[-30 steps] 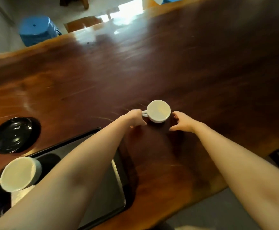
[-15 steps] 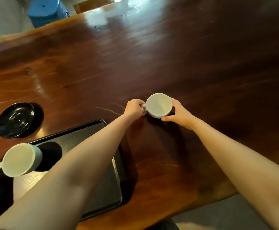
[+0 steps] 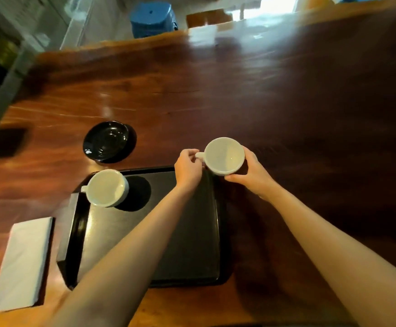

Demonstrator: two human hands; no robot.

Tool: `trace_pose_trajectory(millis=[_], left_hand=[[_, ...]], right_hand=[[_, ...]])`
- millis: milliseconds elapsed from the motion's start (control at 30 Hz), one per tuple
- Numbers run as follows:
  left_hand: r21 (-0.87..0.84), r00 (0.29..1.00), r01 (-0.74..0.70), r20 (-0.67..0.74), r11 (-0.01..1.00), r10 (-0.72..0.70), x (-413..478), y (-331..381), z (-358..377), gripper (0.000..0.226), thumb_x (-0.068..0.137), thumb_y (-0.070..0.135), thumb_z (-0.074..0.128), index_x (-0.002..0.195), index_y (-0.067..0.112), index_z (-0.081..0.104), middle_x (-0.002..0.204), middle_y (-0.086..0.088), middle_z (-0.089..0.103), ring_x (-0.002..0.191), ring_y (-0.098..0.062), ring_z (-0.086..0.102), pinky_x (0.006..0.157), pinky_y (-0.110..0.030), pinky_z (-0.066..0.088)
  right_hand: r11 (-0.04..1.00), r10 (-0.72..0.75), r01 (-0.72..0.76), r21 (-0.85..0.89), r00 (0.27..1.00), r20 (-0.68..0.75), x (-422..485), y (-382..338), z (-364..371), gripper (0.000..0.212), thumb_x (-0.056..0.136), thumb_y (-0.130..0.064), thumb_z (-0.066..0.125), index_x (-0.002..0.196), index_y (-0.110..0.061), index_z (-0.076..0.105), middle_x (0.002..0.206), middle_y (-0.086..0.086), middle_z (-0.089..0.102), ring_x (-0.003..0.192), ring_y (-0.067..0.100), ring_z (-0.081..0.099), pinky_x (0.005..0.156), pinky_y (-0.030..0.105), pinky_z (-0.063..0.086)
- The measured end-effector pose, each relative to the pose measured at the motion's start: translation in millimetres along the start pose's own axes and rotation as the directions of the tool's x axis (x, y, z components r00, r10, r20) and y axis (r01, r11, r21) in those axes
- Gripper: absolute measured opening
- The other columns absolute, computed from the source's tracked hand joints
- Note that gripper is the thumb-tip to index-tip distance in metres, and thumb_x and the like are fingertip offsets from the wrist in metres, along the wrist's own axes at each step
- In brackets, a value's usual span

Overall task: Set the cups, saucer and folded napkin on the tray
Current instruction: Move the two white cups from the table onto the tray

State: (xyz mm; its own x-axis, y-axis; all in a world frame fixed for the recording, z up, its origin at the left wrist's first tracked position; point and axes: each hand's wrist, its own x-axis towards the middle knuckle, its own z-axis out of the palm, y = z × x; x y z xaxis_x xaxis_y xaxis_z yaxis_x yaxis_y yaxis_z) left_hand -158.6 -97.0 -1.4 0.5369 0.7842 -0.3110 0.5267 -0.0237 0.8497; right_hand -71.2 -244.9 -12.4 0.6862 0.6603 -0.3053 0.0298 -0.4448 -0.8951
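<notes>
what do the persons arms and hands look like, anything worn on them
Both arms are bare from the bottom edge of the picture to the hands, with no sleeves in view. The left hand and right hand wear no gloves, and no watch, bracelet or ring shows. Nails are too small to judge.

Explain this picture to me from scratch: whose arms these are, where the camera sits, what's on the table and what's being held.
There is no machine here. A person wears a wide-angle camera on the head, looking down at their own bare arms, so the single view is what they see.

Both hands hold one white cup: the left hand pinches its handle, the right hand cups its far side. It is at the tray's far right corner.

On the wooden table lies a dark tray with a second cup standing in its far left corner. A black saucer sits on the table beyond the tray, and a folded white napkin lies left of it.
</notes>
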Motion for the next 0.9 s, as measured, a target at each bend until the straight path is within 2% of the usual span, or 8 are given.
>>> trace_pose_trajectory(millis=[100,167,300,467,633,900], left_hand=[[-0.074,0.996,0.004,-0.094,0.997,-0.011,3,-20,-36,0.018,0.091,0.01,0.052,0.107,0.008,0.059,0.104,-0.008,0.066,0.078,-0.006,0.062,0.065,-0.016,0.054],[-0.148,0.99,0.029,-0.133,0.989,-0.049,4,-34,-55,0.018,0.09,0.011,0.054,0.106,0.007,0.062,0.099,-0.006,0.067,0.074,-0.004,0.063,0.06,-0.013,0.053],[-0.304,0.975,0.155,-0.107,0.94,-0.195,6,-62,-80,0.024,0.091,0.01,0.053,0.113,0.004,0.06,0.103,-0.009,0.068,0.085,-0.015,0.067,0.076,-0.027,0.056],[-0.396,0.955,0.24,-0.067,0.886,-0.289,9,-89,-92,0.023,0.09,0.006,0.054,0.111,0.004,0.061,0.103,-0.014,0.068,0.085,-0.02,0.068,0.074,-0.027,0.055],[-0.391,0.952,0.269,-0.033,0.88,-0.305,11,-99,-94,0.025,0.089,0.007,0.057,0.113,0.006,0.062,0.094,-0.006,0.068,0.075,-0.008,0.067,0.059,-0.014,0.055],[-0.349,0.952,0.292,0.018,0.89,-0.305,14,-108,-93,0.025,0.088,0.011,0.058,0.112,0.011,0.063,0.095,-0.003,0.068,0.08,-0.008,0.068,0.066,-0.018,0.056]], right_hand=[[0.999,-0.032,0.032,-0.015,0.999,0.014,3,-13,39,0.089,0.068,-0.017,0.079,0.139,-0.031,0.028,0.144,-0.004,0.031,0.118,0.001,0.027,0.097,0.026,0.025],[0.999,-0.039,0.039,-0.005,0.999,0.036,4,-19,62,0.087,0.068,-0.017,0.08,0.138,-0.03,0.029,0.143,-0.004,0.032,0.118,0.002,0.028,0.098,0.026,0.026],[1.0,-0.014,0.012,0.018,0.994,0.107,6,-21,98,0.085,0.068,-0.013,0.079,0.136,-0.03,0.031,0.141,-0.003,0.033,0.119,0.004,0.031,0.102,0.03,0.029],[1.0,0.011,-0.008,-0.029,0.994,0.105,4,-12,126,0.087,0.068,-0.013,0.079,0.137,-0.029,0.03,0.143,-0.002,0.033,0.12,0.004,0.03,0.101,0.029,0.027],[0.998,0.031,-0.028,-0.051,0.998,0.06,-2,-4,134,0.086,0.067,-0.015,0.08,0.137,-0.029,0.03,0.141,-0.003,0.034,0.119,0.003,0.03,0.1,0.028,0.027],[0.996,0.065,-0.064,-0.054,0.998,0.013,-7,6,141,0.089,0.067,-0.015,0.08,0.137,-0.03,0.029,0.141,-0.003,0.032,0.118,0.002,0.03,0.099,0.027,0.026]])
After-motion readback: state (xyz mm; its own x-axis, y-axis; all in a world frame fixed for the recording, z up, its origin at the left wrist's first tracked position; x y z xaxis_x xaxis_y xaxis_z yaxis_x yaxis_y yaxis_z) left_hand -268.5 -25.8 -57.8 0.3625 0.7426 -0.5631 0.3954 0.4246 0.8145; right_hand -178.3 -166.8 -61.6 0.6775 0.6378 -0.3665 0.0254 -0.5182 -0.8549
